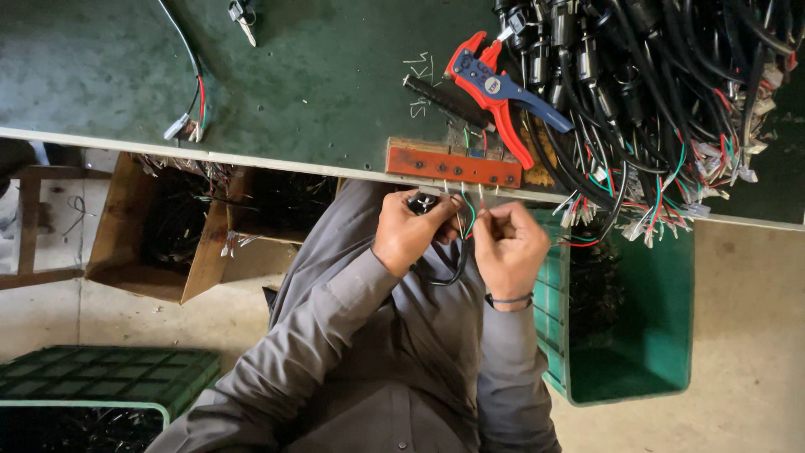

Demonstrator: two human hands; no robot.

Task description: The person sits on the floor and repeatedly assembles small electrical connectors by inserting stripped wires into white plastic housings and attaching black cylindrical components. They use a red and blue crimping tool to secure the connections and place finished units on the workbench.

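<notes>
Both hands work just below the red wooden block [453, 165]: left hand [411, 233] clenches a black cable end [423, 201], right hand [513, 245] pinches its thin wires [467, 214], steadying them apart.

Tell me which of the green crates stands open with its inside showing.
The green crate at the right, beside the right hand under the table edge: its open inside shows. The other green crate, lower left, shows only a gridded surface.
</notes>
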